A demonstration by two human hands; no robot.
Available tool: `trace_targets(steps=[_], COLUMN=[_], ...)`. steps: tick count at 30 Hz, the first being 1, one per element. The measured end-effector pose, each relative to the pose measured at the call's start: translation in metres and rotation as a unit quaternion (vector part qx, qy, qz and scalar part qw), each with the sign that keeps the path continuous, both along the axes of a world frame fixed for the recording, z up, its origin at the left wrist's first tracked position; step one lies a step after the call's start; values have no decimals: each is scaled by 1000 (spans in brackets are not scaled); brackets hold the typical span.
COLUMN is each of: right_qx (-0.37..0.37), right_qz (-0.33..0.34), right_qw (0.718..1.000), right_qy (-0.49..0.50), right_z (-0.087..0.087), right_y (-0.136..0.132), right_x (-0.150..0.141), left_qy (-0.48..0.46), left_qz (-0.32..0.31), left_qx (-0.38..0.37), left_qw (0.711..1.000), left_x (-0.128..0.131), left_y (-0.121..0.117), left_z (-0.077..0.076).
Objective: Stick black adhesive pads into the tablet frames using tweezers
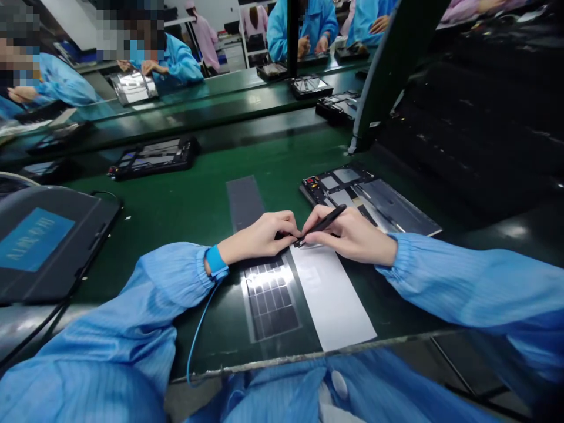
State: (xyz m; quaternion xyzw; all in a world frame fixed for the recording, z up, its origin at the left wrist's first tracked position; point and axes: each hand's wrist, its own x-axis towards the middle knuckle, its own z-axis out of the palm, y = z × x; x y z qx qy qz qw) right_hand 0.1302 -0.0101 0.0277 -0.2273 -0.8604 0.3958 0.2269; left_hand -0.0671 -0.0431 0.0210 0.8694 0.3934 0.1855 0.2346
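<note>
right grip (359, 235): snug round black tool (329, 220) | left grip (268, 234): pinched close by

black tool (328, 219): tip detail too small to tell. gridded sheet (272, 302): partly hidden by left grip (267, 235). grey case (86, 226): cut off, left.

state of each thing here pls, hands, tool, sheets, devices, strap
right hand: closed around the tool
black pen-like tool: slanted, tip down
left hand: fingers bent, near the tip
white strip: lying flat
gridded dark sheet: lying flat
right device: open, inner parts showing
left device: open, inner parts showing
blue wrist strap: worn, left wrist
</note>
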Motion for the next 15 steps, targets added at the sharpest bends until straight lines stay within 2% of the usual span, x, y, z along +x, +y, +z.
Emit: trace_targets(steps=[4,10,15], right_qx=[-5,5,-100], right_qz=[-19,-51,-79], right_qw=[999,998,990], right_qy=[29,29,58], right_z=[-7,-6,6], right_y=[-1,-5,-4], right_x=[3,-8,1], left_qy=[-11,-16,-2], left_qz=[-5,3,21], left_qx=[-4,10,21], left_qw=[1000,1000,1000], left_x=[0,1,1], left_y=[2,1,-2], left_z=[0,-3,-3])
